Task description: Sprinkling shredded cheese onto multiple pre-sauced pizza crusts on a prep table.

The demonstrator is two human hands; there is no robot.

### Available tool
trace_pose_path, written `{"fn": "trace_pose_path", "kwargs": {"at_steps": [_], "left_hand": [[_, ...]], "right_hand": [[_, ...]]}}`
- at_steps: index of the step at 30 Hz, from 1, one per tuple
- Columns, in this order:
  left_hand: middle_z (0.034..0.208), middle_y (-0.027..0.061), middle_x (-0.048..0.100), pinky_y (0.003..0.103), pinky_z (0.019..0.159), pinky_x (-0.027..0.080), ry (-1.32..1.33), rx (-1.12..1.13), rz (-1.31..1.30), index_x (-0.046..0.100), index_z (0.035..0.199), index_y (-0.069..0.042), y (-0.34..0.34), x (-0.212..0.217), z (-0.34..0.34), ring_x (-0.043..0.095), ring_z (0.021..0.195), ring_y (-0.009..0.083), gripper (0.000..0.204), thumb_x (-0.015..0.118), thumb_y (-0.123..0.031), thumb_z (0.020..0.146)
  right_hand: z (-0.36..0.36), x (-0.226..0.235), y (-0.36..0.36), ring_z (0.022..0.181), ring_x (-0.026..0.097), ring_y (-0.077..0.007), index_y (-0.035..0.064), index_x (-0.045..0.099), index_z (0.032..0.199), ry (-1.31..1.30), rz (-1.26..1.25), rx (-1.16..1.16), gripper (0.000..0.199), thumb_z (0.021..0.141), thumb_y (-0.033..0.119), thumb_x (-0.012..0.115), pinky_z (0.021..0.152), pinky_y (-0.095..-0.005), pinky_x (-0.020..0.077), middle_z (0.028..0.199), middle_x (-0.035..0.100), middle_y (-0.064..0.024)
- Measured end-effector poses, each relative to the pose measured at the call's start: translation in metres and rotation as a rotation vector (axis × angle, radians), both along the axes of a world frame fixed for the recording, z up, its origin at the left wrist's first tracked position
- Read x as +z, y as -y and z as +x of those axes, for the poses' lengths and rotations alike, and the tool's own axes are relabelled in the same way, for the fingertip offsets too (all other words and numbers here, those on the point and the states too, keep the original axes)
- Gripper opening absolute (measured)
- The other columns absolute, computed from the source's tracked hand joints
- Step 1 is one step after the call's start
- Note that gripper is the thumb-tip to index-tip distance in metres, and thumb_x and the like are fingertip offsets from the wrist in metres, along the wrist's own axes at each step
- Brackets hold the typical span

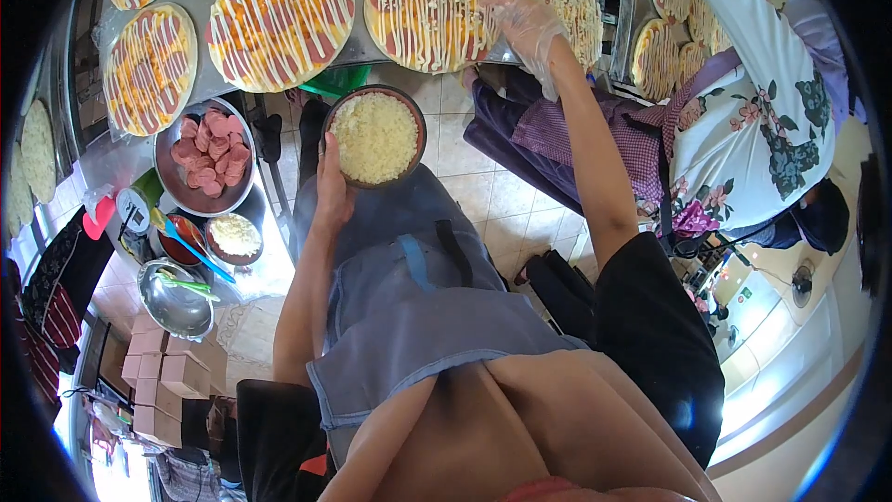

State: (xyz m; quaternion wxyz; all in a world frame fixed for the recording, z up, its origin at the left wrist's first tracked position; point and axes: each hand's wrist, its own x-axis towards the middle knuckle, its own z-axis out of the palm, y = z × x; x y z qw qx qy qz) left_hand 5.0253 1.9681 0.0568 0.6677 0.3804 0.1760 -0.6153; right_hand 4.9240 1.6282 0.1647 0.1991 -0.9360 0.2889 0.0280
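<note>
My left hand [334, 182] grips the side of a dark-rimmed bowl [420, 144] filled with pale grated cheese [376, 137], held in front of my apron. Up at the metal table, my right hand [532, 30] wears a clear plastic glove. Its fingers reach out, apart, over the right edge of a round pizza [432, 9] with sliced meat and white sauce stripes. Pale crumbs of cheese lie on the upper part of that pizza. Beside it, another pizza [569, 14] carries crumbs too, partly behind my hand. Left of these, a striped pizza [280, 21] shows none.
At left stand a metal bowl of sliced pink sausage [212, 151], a smaller bowl of grated cheese [234, 235], a red sauce bowl with a blue spatula [206, 256] and a metal bowl [177, 314]. Cardboard boxes [167, 376] are stacked below. A person in floral cloth [757, 130] stands close at right.
</note>
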Motion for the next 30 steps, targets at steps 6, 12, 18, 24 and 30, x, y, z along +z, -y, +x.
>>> {"fn": "trace_pose_path", "kwargs": {"at_steps": [6,12,18,24,30], "left_hand": [[0.131,0.0095,0.048,0.032,0.096,0.041,0.082,-0.041,0.027,0.035,0.134,-0.003,0.018,-0.028,-0.018,0.050,0.117,0.0185,0.060,0.039,-0.048,0.095],[0.131,0.0062,0.046,0.032,0.095,0.042,0.122,-0.091,0.026,0.031,0.136,-0.008,0.048,-0.041,-0.031,0.051,0.115,0.0168,0.056,0.045,-0.044,0.094],[0.124,0.0077,0.049,0.028,0.095,0.038,0.115,-0.078,-0.045,0.036,0.132,-0.003,0.072,-0.048,-0.036,0.047,0.113,0.0148,0.055,0.048,-0.041,0.094],[0.126,0.0071,0.048,0.028,0.093,0.040,0.077,-0.104,-0.013,0.036,0.133,-0.004,0.080,-0.031,-0.035,0.048,0.112,0.0145,0.057,0.049,-0.042,0.093],[0.125,0.0069,0.048,0.028,0.094,0.039,0.080,-0.077,-0.046,0.037,0.133,-0.004,0.081,-0.036,-0.033,0.048,0.113,0.0145,0.056,0.049,-0.041,0.093]], "right_hand": [[0.007,0.015,-0.013,0.084,0.062,-0.0226,0.0105,0.064,0.105,-0.316,-0.035,-0.003,0.021,0.089,0.015,0.051,0.073,-0.0327,0.0493,0.093,0.064,-0.0161],[0.027,0.010,-0.066,0.091,0.059,-0.0303,0.0095,0.061,0.108,-0.408,0.002,0.032,0.029,0.095,0.021,0.039,0.085,-0.0364,0.0464,0.099,0.061,-0.0156],[0.019,0.008,-0.047,0.083,0.060,-0.0292,0.0112,0.066,0.099,-0.177,-0.093,-0.041,0.023,0.092,0.020,0.046,0.075,-0.0356,0.0484,0.091,0.063,-0.0155],[0.016,-0.001,-0.067,0.089,0.059,-0.0310,0.0096,0.066,0.100,-0.449,-0.229,0.077,0.022,0.090,0.020,0.050,0.079,-0.0353,0.0472,0.098,0.062,-0.0181],[0.014,-0.014,-0.090,0.081,0.061,-0.0303,0.0098,0.065,0.096,-0.058,0.286,-0.300,0.021,0.090,0.024,0.051,0.072,-0.0359,0.0485,0.090,0.063,-0.0159]]}}
